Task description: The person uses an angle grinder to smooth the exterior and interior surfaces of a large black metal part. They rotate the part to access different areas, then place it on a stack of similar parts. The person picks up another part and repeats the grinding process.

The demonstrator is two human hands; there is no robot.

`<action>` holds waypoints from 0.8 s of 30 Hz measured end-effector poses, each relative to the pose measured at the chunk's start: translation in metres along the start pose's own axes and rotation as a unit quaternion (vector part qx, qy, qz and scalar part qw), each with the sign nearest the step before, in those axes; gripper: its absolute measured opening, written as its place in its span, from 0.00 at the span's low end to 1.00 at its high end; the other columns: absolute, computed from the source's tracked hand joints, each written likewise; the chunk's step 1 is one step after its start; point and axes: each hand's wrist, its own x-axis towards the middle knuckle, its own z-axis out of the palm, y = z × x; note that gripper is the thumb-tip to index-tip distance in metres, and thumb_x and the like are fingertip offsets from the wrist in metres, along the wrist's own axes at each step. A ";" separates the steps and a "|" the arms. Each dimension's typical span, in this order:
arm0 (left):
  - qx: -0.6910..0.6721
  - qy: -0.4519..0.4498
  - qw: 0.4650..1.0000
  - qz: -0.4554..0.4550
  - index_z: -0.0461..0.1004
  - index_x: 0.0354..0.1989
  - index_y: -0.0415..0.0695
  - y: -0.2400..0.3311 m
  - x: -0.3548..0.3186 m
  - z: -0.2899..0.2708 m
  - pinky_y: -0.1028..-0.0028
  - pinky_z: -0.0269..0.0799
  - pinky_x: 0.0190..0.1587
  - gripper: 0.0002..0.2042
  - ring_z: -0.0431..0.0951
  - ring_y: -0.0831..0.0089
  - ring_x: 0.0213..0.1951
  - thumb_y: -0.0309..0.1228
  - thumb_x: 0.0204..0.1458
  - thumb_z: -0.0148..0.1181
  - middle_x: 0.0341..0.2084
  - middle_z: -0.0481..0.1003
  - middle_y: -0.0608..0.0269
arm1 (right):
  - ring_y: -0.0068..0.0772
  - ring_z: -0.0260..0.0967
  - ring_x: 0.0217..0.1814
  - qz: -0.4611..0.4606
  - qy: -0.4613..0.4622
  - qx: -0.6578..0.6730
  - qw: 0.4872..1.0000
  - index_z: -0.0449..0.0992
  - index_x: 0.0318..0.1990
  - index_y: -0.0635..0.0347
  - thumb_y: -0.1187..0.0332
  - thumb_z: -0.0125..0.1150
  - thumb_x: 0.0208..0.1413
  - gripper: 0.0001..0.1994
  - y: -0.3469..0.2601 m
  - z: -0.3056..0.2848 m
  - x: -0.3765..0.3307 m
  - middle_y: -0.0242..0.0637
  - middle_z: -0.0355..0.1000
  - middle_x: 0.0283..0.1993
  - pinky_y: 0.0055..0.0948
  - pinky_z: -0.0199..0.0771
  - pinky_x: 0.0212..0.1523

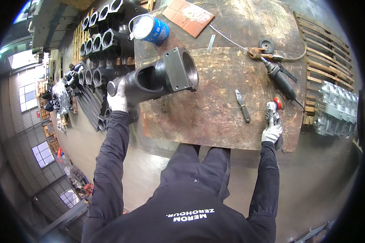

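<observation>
A large dark cylindrical metal casting (152,79) lies at the left of the worktable. It has an oval opening in its side and a flat machined flange at its right end. My gloved left hand (117,97) is closed around the rounded stub at its left end. At the table's right front, my gloved right hand (273,128) grips a small handheld sander (278,103) with a red disc head, held apart from the casting. My fingers hide most of the sander's body. Between my hands lies a scraper knife (243,106) with a dark handle.
On the worktable (215,125) are a blue can (155,30), a reddish-brown sheet (188,17), a metal strip (211,42), a small black wheel (267,45) beside a hose, and a black power grinder (280,79). Dark castings (103,40) stand left; a wooden pallet (328,52) and silvery castings (337,107) right.
</observation>
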 end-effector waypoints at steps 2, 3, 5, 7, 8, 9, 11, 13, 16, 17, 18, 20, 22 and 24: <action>-0.013 0.001 1.000 0.004 0.76 0.51 0.35 -0.001 -0.001 0.000 0.70 0.72 0.53 0.18 0.78 0.70 0.46 0.31 0.54 0.69 0.46 0.79 0.57 | 0.60 0.54 0.68 0.005 0.013 0.007 1.000 0.51 0.73 0.18 0.70 0.55 0.55 0.40 -0.004 0.010 -0.007 0.56 0.55 0.67 0.58 0.53 0.70; -0.010 0.007 1.000 -0.005 0.76 0.51 0.35 -0.001 -0.001 0.001 0.70 0.72 0.54 0.18 0.78 0.70 0.46 0.31 0.54 0.69 0.46 0.79 0.57 | 0.61 0.54 0.69 0.038 -0.038 -0.014 0.998 0.52 0.73 0.18 0.70 0.53 0.55 0.39 -0.006 0.013 -0.010 0.56 0.54 0.68 0.58 0.52 0.70; -0.021 0.001 1.000 -0.008 0.76 0.51 0.37 -0.001 -0.001 0.001 0.70 0.72 0.54 0.20 0.78 0.70 0.46 0.33 0.53 0.70 0.46 0.79 0.57 | 0.62 0.53 0.69 0.023 -0.005 0.008 1.000 0.52 0.73 0.21 0.72 0.52 0.54 0.40 -0.007 0.016 -0.012 0.56 0.53 0.69 0.58 0.51 0.71; 0.010 0.002 1.000 -0.005 0.76 0.52 0.38 0.000 -0.001 0.001 0.70 0.72 0.53 0.21 0.77 0.69 0.47 0.34 0.52 0.71 0.46 0.79 0.57 | 0.63 0.52 0.70 0.029 -0.050 0.017 0.998 0.53 0.73 0.25 0.74 0.52 0.53 0.41 -0.005 0.009 -0.013 0.57 0.53 0.69 0.57 0.51 0.71; 0.026 0.011 1.000 -0.006 0.76 0.52 0.38 0.000 -0.001 0.001 0.70 0.72 0.53 0.21 0.77 0.69 0.47 0.35 0.52 0.71 0.46 0.79 0.57 | 0.63 0.52 0.70 0.032 -0.073 0.026 0.996 0.53 0.73 0.26 0.75 0.52 0.52 0.41 -0.005 0.003 -0.013 0.57 0.52 0.70 0.56 0.51 0.71; 0.083 0.048 0.995 -0.039 0.75 0.52 0.39 -0.001 0.000 0.002 0.69 0.72 0.53 0.23 0.77 0.69 0.47 0.36 0.50 0.73 0.46 0.79 0.57 | 0.64 0.51 0.71 0.033 -0.096 0.034 0.994 0.53 0.74 0.28 0.76 0.52 0.52 0.41 -0.006 -0.005 -0.013 0.57 0.52 0.70 0.56 0.51 0.72; 0.035 0.020 0.999 -0.019 0.74 0.52 0.38 -0.003 0.000 0.003 0.70 0.72 0.53 0.25 0.78 0.69 0.47 0.36 0.48 0.75 0.46 0.79 0.58 | 0.64 0.55 0.69 0.008 -0.054 0.052 0.997 0.53 0.74 0.38 0.72 0.57 0.52 0.40 -0.013 -0.027 -0.016 0.60 0.57 0.67 0.52 0.54 0.70; 0.008 0.033 0.999 -0.018 0.75 0.51 0.38 -0.006 0.000 0.005 0.70 0.72 0.54 0.25 0.78 0.70 0.46 0.34 0.46 0.76 0.46 0.79 0.59 | 0.62 0.52 0.72 0.022 -0.016 0.114 0.993 0.58 0.72 0.40 0.74 0.60 0.51 0.39 -0.030 -0.051 -0.022 0.58 0.53 0.71 0.52 0.53 0.72; 0.015 0.055 0.998 -0.013 0.75 0.51 0.39 -0.008 -0.004 0.009 0.72 0.72 0.53 0.26 0.78 0.71 0.46 0.32 0.44 0.78 0.45 0.79 0.60 | 0.53 0.62 0.67 0.070 -0.055 0.238 0.967 0.62 0.68 0.57 0.69 0.62 0.56 0.31 -0.081 -0.073 -0.025 0.53 0.62 0.67 0.44 0.61 0.68; 0.001 0.046 0.999 -0.020 0.75 0.51 0.38 -0.007 -0.001 0.012 0.72 0.73 0.53 0.25 0.78 0.72 0.46 0.31 0.44 0.78 0.45 0.79 0.61 | 0.50 0.66 0.64 0.084 -0.070 0.277 0.955 0.63 0.67 0.60 0.67 0.62 0.57 0.30 -0.106 -0.072 -0.020 0.53 0.65 0.64 0.42 0.64 0.67; -0.047 0.041 0.998 -0.016 0.75 0.50 0.38 -0.004 -0.003 0.013 0.72 0.73 0.53 0.24 0.78 0.72 0.46 0.29 0.44 0.78 0.45 0.79 0.60 | 0.47 0.69 0.62 0.090 -0.078 0.320 0.940 0.64 0.65 0.62 0.65 0.62 0.59 0.28 -0.130 -0.070 -0.014 0.52 0.69 0.61 0.40 0.67 0.65; -0.121 0.030 0.992 -0.022 0.75 0.50 0.37 0.004 -0.006 0.017 0.71 0.74 0.53 0.25 0.77 0.71 0.46 0.27 0.43 0.77 0.45 0.78 0.59 | 0.42 0.73 0.58 0.077 -0.103 0.483 0.866 0.66 0.63 0.65 0.61 0.61 0.61 0.26 -0.178 -0.059 0.012 0.49 0.73 0.58 0.37 0.71 0.60; -0.054 0.051 0.988 0.139 0.73 0.52 0.39 0.013 -0.009 0.019 0.72 0.74 0.53 0.26 0.76 0.71 0.48 0.20 0.43 0.75 0.46 0.77 0.58 | 0.42 0.73 0.59 0.197 -0.169 0.611 0.748 0.66 0.61 0.68 0.55 0.58 0.64 0.27 -0.239 -0.041 0.050 0.49 0.73 0.59 0.36 0.74 0.57; -0.144 0.019 0.984 0.101 0.72 0.49 0.41 0.019 -0.012 0.019 0.68 0.68 0.59 0.22 0.74 0.70 0.51 0.20 0.44 0.71 0.46 0.75 0.60 | 0.46 0.72 0.59 0.267 -0.251 0.749 0.552 0.64 0.62 0.70 0.48 0.53 0.66 0.31 -0.286 -0.033 0.075 0.50 0.72 0.59 0.37 0.73 0.58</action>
